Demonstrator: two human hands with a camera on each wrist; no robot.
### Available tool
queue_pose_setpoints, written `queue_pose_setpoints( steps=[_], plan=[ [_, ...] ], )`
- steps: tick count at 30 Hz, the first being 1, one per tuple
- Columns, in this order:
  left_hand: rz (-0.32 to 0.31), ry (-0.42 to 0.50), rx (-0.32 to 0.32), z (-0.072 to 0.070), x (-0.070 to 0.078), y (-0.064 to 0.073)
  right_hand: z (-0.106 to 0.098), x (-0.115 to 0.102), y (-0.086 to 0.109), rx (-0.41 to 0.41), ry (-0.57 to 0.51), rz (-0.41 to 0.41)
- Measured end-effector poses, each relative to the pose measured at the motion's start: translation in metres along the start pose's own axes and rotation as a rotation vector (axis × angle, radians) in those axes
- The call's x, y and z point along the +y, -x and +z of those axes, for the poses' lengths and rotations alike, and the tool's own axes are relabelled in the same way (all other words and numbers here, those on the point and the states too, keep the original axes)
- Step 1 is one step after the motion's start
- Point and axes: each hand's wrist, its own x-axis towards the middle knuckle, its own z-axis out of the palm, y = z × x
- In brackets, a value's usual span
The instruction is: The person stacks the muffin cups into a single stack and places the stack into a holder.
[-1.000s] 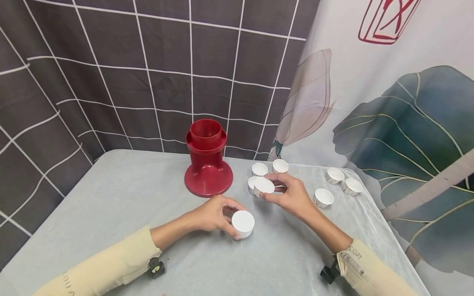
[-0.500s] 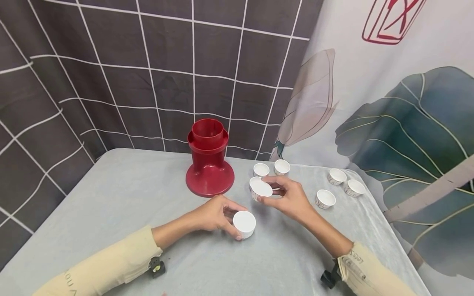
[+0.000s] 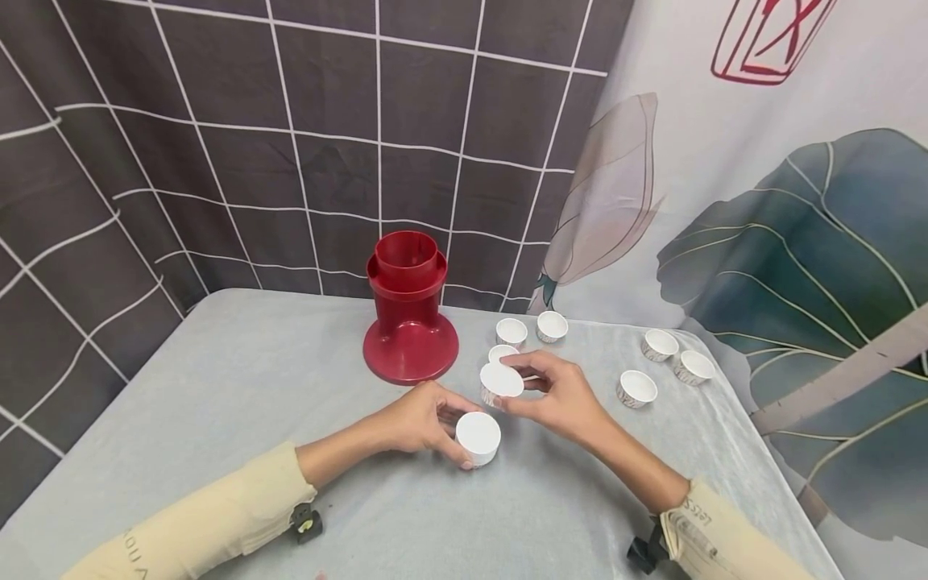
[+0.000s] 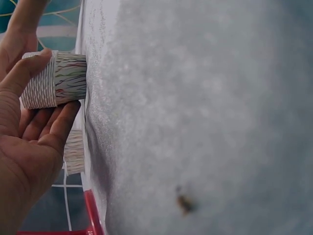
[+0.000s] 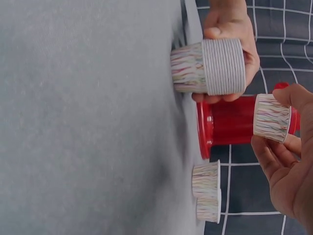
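Right hand pinches a patterned paper cup, slightly farther from the back edge of the table than a moment ago. Left hand grips a cup stack nearby, unmoved

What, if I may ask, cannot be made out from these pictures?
Head view: rear cup, partly hidden by the held cup.
Left wrist view: red stand, cut off by bottom edge.
Left wrist view: dark speck, too blurred to identify.
Right wrist view: right hand, cut off by right edge.
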Motion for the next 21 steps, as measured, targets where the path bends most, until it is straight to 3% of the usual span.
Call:
queue_pose_setpoints(
  steps=[11, 21],
  plan=[
    [0.023, -0.085, 0.016, -0.001, 0.002, 0.000, 0.011, -0.012, 0.008, -0.060, -0.048, -0.070],
    [0.036, -0.070, 0.016, -0.001, 0.002, 0.000, 0.016, -0.017, 0.015, -0.110, -0.047, -0.138]
  ],
)
